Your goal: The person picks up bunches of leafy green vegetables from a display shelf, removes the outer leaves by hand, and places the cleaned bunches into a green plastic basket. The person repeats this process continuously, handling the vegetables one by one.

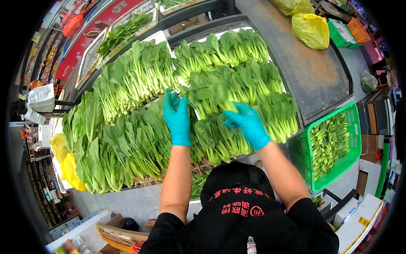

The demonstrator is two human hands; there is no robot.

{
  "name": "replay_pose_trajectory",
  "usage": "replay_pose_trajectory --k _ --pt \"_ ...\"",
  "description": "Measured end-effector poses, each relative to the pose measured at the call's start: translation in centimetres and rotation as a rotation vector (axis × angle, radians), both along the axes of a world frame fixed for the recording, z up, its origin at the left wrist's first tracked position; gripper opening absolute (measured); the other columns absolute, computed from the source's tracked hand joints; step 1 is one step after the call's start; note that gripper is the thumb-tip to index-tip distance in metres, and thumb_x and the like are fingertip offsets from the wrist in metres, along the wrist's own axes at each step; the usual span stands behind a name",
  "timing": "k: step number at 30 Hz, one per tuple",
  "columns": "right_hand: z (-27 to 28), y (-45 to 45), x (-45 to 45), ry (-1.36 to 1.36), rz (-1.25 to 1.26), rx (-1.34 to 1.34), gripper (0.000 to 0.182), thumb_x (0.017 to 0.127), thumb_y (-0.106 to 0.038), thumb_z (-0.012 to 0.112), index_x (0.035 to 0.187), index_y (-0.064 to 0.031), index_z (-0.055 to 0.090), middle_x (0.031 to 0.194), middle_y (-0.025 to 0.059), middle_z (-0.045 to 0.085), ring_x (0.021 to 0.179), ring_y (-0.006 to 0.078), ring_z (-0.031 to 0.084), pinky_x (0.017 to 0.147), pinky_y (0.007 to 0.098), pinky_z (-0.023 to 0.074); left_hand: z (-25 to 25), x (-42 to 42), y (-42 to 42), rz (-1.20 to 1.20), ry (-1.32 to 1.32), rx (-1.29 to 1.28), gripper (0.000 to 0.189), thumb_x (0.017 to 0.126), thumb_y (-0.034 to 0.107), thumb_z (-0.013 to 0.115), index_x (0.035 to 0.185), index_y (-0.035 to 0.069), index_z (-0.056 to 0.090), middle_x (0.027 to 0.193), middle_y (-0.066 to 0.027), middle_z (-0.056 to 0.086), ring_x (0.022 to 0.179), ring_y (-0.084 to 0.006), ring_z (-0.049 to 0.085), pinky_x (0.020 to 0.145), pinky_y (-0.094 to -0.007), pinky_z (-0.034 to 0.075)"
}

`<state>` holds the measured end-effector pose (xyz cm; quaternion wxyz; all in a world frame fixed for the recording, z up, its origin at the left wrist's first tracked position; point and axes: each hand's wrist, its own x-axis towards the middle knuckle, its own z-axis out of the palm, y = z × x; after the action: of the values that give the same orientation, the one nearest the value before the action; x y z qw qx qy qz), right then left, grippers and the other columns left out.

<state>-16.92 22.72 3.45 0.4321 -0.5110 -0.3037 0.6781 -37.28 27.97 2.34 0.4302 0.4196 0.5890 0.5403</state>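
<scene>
My right hand [245,123], in a teal glove, grips the pale stem end of a bok choy [222,96], blurred above rows of bok choy [222,143]. My left hand [177,119], gloved alike, hovers with fingers apart and nothing held, at the border between the bok choy and the bunches on the left. Beyond it stand upright rows of long-stemmed greens [139,73]. Nearer, left of that hand, lie leafy bunches with roots [136,143], with broad-leaved greens [92,158] at the far left.
A green plastic basket [356,136] of small bok choy stands right of the display. Behind it lies a dark metal tray [312,70] with a yellow plastic bag [311,30]. At upper left is a crate [147,27] of greens; yellow bags [73,171] sit by the left edge.
</scene>
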Motion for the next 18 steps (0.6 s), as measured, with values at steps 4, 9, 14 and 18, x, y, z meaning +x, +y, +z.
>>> replay_pose_trajectory --k 4,9,14,18 --pt "5.3 1.4 7.8 -0.161 -0.354 0.189 0.047 0.085 -0.021 0.065 0.124 -0.0008 0.048 0.095 0.0113 0.065 0.071 0.0154 0.063 0.062 0.0259 0.0499 -4.6 2.8 0.3 -0.242 0.798 0.237 0.061 0.08 0.021 0.066 0.135 0.013 0.043 0.141 -0.0154 0.034 0.129 -0.0396 0.032 0.106 -0.0485 0.027" --pt "13.1 2.7 9.4 -0.139 -0.796 0.774 0.034 0.094 -0.018 0.05 0.123 -0.0011 0.048 0.112 0.0172 0.059 0.093 0.0241 0.062 0.08 0.0357 0.051 -7.9 2.6 1.6 -0.5 1.274 0.06 0.062 0.08 0.034 0.063 0.137 0.027 0.041 0.151 -0.0114 0.015 0.137 -0.0426 0.011 0.109 -0.0575 0.011" --pt "4.3 4.4 1.5 -0.547 -0.42 0.425 0.045 0.092 -0.024 0.056 0.129 -0.0018 0.044 0.119 0.0129 0.057 0.104 0.0195 0.057 0.089 0.032 0.0454 -8.9 -0.1 1.2 -0.538 1.199 -0.032 0.068 0.079 0.031 0.065 0.141 0.029 0.035 0.152 -0.0102 0.013 0.137 -0.0432 0.01 0.109 -0.0595 0.011" --pt "-8.6 5.7 -4.6 -1.047 0.38 0.166 0.069 0.087 -0.027 0.058 0.139 0.0032 0.025 0.106 0.0281 0.057 0.092 0.0404 0.059 0.076 0.0453 0.0498 -8.5 -0.6 1.5 -0.551 1.082 0.045 0.06 0.079 0.03 0.065 0.135 0.026 0.044 0.151 -0.01 0.019 0.137 -0.0427 0.012 0.109 -0.0587 0.012"
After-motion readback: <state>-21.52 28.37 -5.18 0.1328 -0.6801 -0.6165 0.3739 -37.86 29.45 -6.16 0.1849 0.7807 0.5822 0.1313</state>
